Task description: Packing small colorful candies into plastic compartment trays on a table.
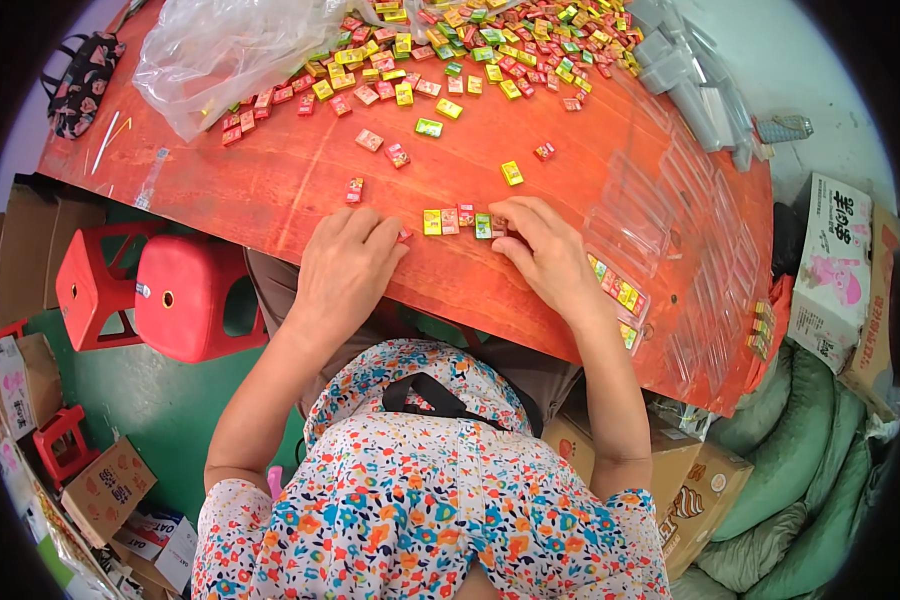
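A short row of small candy-sized boxes lies on the orange-red table in front of me: a yellow box (432,222), a pink box (450,221), a red box (466,214) and a green box (483,226). At the row's left, my left hand (345,262) is closed, with a small red box (404,235) between thumb and forefinger, mostly covered. My right hand (545,252) pinches a brownish-red box (500,226) at the right end, beside the green one. Another red box (354,190) lies just beyond my left knuckles.
A large heap of coloured boxes (470,55) spreads across the far side beside a clear plastic bag (225,60). Clear plastic trays (705,260) cover the right side; one filled tray (625,295) sits by my right forearm. Red stools (190,300) stand at left.
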`<state>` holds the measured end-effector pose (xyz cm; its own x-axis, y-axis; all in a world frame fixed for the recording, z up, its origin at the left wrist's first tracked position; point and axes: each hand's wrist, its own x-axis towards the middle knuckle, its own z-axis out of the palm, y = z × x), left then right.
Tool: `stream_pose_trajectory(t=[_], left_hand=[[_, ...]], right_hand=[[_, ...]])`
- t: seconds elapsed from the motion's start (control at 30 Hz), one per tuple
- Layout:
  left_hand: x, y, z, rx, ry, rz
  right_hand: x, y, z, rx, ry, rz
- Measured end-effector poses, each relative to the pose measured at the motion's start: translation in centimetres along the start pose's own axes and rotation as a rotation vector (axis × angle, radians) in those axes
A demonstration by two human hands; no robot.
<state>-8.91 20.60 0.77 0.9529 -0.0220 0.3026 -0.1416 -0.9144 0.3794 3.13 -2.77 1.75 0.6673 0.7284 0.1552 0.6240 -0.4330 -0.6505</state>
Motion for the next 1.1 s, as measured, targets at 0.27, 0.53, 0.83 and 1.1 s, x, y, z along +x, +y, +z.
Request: stream_pose_trajectory(t=[0.27, 0.53, 0.83, 1.1], left_hand=[[-1.6, -0.8, -1.7, 0.037, 0.009, -0.011], [-2.5, -0.7, -0.5, -0.003, 0.083, -0.090], [-0.2, -3.4, -0.9, 0.031, 0.208, -0.083], [2.4, -1.6, -0.6, -0.084, 0.113, 0.089]], right_hand=[[-3.4, -0.9, -3.2, -0.406, 0.018, 0.091], [-4.2, -1.4, -2.0, -0.450, 0.024, 0.114], [1.4, 1.3, -2.6, -0.520, 0.128, 0.101], [4.4, 3.2, -1.0, -0.426, -0.020, -0.152]])
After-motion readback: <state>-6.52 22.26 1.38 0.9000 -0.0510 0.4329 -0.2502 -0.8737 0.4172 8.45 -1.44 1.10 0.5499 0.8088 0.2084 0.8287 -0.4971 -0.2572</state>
